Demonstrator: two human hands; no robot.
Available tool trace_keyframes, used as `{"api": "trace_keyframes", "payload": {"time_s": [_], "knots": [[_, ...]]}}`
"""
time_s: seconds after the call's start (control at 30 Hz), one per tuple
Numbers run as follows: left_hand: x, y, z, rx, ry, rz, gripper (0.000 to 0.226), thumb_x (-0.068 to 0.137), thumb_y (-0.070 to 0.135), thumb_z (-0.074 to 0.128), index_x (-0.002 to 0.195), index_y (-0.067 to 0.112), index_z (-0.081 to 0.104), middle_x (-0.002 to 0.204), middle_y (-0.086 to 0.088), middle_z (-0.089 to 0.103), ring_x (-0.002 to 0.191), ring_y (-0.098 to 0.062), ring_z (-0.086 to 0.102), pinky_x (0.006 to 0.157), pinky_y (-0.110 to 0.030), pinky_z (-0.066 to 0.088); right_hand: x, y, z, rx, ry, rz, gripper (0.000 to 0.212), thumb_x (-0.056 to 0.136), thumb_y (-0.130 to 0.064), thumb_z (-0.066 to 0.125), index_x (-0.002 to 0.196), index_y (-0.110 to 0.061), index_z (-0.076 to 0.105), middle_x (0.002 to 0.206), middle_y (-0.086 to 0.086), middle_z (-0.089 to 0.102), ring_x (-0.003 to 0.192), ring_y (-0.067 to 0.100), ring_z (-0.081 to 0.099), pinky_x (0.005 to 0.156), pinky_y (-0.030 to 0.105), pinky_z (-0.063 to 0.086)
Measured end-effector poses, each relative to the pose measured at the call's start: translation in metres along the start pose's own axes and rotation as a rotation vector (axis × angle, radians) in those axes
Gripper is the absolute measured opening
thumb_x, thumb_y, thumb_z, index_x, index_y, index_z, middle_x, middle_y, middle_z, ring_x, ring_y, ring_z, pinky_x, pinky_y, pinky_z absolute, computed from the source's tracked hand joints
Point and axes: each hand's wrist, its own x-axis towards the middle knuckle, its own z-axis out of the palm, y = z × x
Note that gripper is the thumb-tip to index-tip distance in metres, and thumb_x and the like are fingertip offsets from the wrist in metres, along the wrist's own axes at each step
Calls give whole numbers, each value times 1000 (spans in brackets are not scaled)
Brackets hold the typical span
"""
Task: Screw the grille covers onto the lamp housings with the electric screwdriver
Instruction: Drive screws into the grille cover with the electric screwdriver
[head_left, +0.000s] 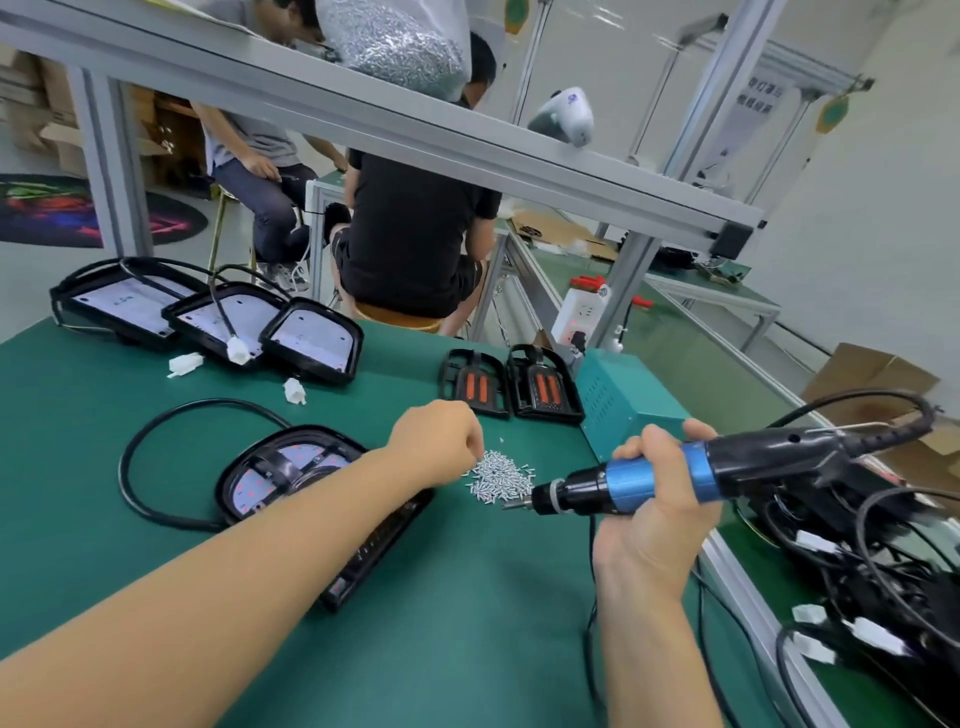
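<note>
The right hand (655, 499) clasps the blue-and-black electric screwdriver (670, 475). Just left of its tip, the left hand (439, 441) curls its fingers into the small silver screws pile (501, 475) on the green worktop (467, 623); a grasp cannot be told. Under the left forearm lies the black lamp housing (291, 467).

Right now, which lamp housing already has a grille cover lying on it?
The lamp housing nearest the person, under the left forearm; a black grille crosses its face. The three housings at the far left edge show bare white faces.

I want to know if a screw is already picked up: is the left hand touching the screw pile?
Cannot tell. In the head view the left hand is curled at the screw pile's edge, fingertips hidden behind the knuckles.
</note>
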Motion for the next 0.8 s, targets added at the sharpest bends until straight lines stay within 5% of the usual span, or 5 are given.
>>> {"api": "trace_keyframes", "payload": {"time_s": [0.3,0.57,0.8], "knots": [[33,2,34,198,-179,-49,25,80,-1,55,76,23,52,82,1,50,73,-21,40,62,-28,36,11,-2,-16,-16,-52,-98,31,71,-3,67,93,-22,58,70,8,51,58,16,55,63,26,51],[38,4,43,247,-143,-68,24,80,-5,55,93,9,69,97,-6,67,85,-27,62,69,-32,50,14,-4,-19,-27,-54,-91,32,69,-2,67,92,-22,57,74,11,49,58,15,56,61,26,51],[36,5,46,352,-127,-46,32,79,-10,46,59,11,36,61,-3,40,64,-25,43,56,-31,37,12,-3,-19,-20,-47,-93,32,69,-2,66,92,-21,57,67,7,52,58,15,57,62,25,50]]}}
